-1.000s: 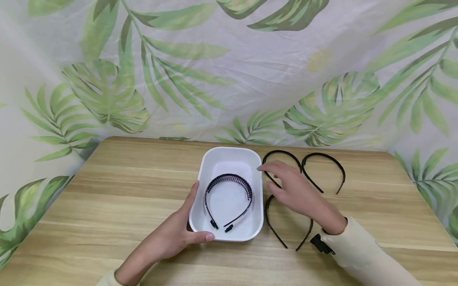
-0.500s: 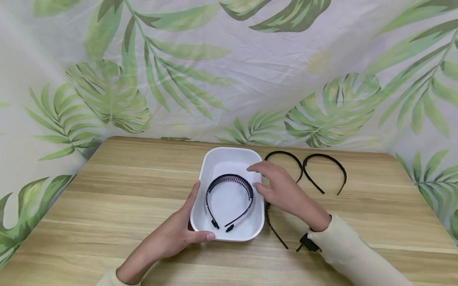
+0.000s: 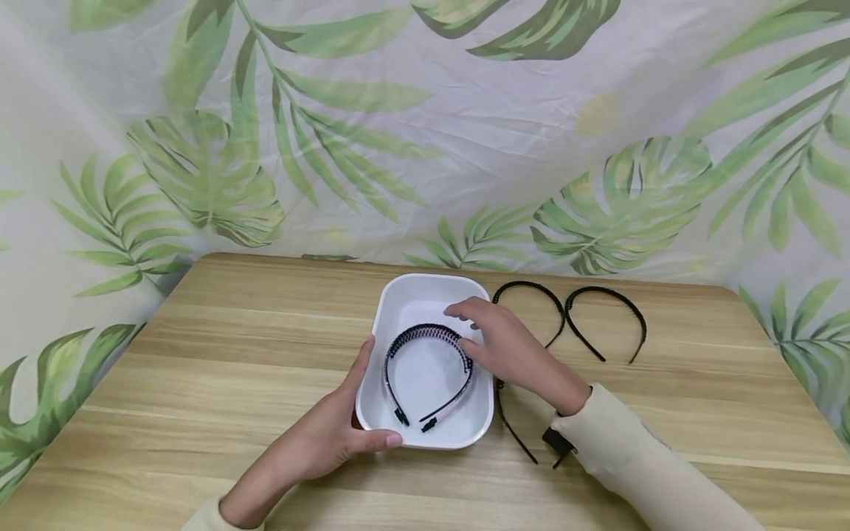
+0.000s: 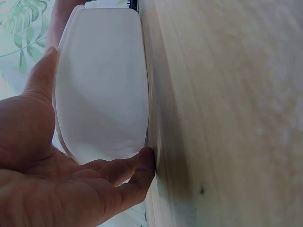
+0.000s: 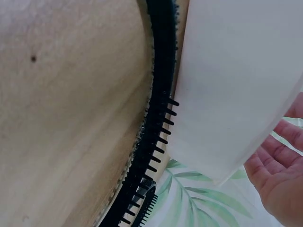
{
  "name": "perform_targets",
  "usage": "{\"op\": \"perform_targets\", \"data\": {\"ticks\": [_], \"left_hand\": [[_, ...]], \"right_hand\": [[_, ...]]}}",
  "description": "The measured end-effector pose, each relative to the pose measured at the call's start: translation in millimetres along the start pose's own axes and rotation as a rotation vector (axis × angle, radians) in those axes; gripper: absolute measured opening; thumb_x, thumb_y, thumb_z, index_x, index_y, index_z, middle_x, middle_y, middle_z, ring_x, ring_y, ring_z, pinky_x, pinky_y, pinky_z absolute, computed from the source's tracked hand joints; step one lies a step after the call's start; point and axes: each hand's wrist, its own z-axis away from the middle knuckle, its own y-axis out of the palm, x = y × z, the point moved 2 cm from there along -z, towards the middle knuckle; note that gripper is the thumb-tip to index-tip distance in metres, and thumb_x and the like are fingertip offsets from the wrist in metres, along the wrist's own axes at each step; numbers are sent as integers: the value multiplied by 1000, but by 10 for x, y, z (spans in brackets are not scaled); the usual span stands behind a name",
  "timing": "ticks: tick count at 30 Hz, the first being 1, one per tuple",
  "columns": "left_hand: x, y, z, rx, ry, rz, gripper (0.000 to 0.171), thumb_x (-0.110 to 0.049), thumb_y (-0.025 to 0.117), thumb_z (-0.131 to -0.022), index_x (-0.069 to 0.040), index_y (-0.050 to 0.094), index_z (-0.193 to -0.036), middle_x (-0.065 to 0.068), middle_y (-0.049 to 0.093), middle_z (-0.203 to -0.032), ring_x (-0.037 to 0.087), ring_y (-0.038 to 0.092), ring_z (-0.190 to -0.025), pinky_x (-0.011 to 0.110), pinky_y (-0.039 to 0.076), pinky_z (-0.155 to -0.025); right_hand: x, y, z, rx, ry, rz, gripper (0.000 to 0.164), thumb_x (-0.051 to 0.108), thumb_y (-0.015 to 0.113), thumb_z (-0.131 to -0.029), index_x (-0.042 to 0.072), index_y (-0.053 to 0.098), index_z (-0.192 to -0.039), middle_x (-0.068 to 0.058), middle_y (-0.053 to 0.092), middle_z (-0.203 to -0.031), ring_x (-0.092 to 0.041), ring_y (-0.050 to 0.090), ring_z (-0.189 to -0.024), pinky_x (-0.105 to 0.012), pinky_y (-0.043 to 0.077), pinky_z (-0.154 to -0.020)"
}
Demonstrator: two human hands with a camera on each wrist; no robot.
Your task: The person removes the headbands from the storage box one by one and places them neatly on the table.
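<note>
A white rectangular tray (image 3: pixel 425 304) stands on the table, with toothed dark headbands (image 3: pixel 425 330) lying inside, seemingly stacked; how many I cannot tell. My left hand (image 3: pixel 325 435) holds the tray's near left corner, thumb at the near rim and fingers along the left side. In the left wrist view that hand (image 4: pixel 61 179) lies against the tray's outer wall (image 4: pixel 102 80). Over the tray's right rim reaches my right hand (image 3: pixel 508 343), fingers loosely bent, thumb by the headbands' right side; whether it touches them I cannot tell. Nothing shows in its grasp.
Right of the tray lie a black headband (image 3: pixel 531 284), another black headband (image 3: pixel 611 290) beside it, and a nearer headband (image 3: pixel 514 435) partly under the right arm. The wooden table (image 3: pixel 219 354) ends at a leaf-patterned cloth (image 3: pixel 491 147).
My right hand has moved left from above the loose headbands to over the tray. The left hand and tray keep their place; the view has shifted slightly.
</note>
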Motion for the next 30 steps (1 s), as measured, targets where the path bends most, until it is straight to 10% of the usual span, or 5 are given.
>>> {"op": "perform_targets", "data": {"ticks": [30], "left_hand": [[5, -11, 1, 3, 34, -3, 130, -40, 88, -84, -22, -8, -169, 14, 19, -175, 26, 49, -140, 13, 32, -111]], "right_hand": [[-161, 138, -205, 128, -9, 116, 38, 0, 77, -91, 1, 69, -128, -13, 71, -120, -26, 67, -99, -36, 55, -86]]}}
